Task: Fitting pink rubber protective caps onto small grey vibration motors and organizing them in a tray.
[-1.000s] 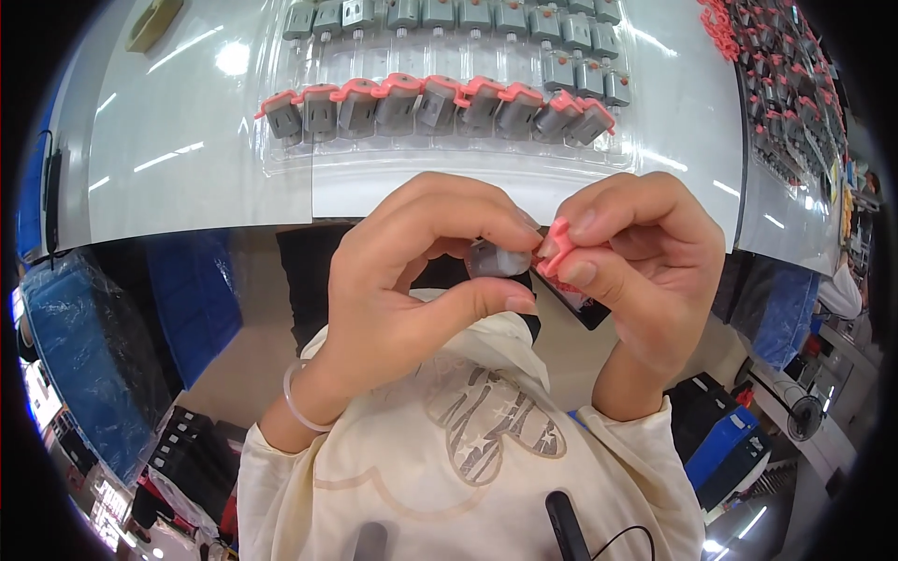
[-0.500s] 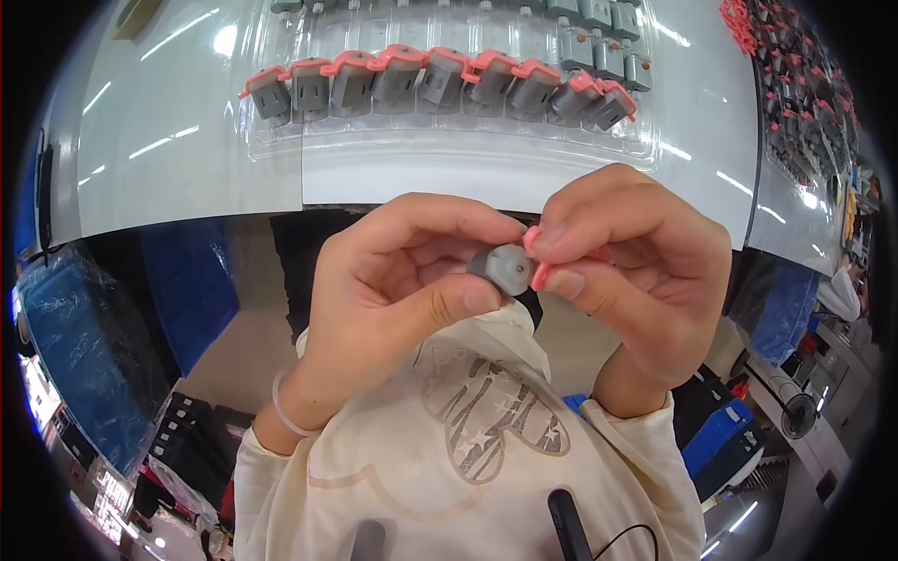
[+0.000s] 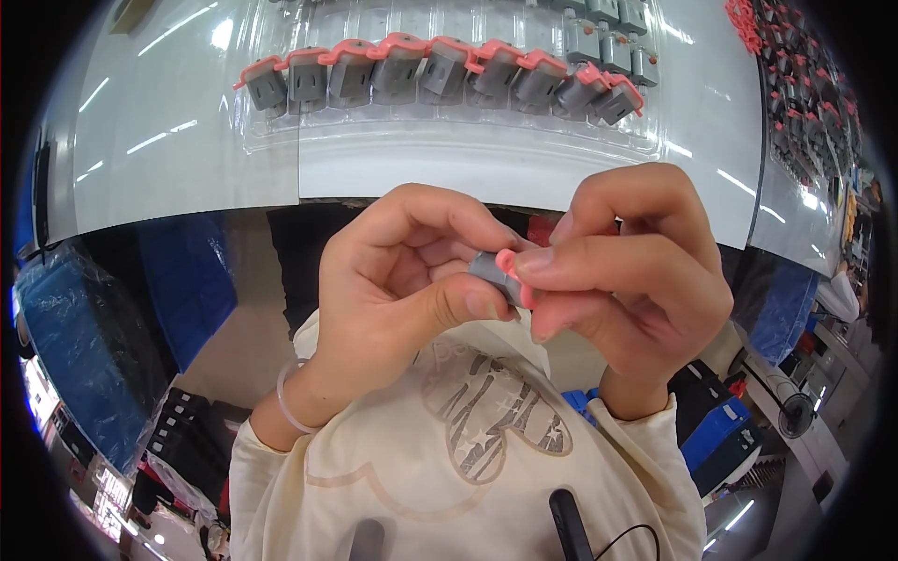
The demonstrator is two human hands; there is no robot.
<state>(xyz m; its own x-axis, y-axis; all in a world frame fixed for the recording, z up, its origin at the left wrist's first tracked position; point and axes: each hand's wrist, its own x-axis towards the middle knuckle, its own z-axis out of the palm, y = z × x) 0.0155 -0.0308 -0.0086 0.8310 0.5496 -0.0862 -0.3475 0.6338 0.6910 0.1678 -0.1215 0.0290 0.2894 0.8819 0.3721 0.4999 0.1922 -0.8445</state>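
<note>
My left hand [image 3: 398,271] pinches a small grey motor [image 3: 488,268] between thumb and fingers, in front of my chest. A pink plastic bracket [image 3: 517,278] sits against the motor's end that faces right. My right hand [image 3: 636,271] grips this bracket with thumb and index finger, partly covering it, so how far it is seated cannot be seen. Beyond the hands, a clear plastic tray [image 3: 449,126] on the table holds a row of grey motors [image 3: 398,70] capped with pink brackets. Grey motors [image 3: 582,42] with no pink caps stand behind the row's right part.
The white table's near edge [image 3: 234,192] runs just beyond my hands. At the far right lies a mass of more pink-capped motors [image 3: 804,103], with a loose pink pile [image 3: 744,23] beside it. Blue plastic-wrapped stuff [image 3: 79,346] hangs at left; a fan [image 3: 797,414] stands at lower right.
My right hand has moved left, bringing the pink bracket from beside the motor onto its end. The motor has turned slightly, and its round end face is now covered.
</note>
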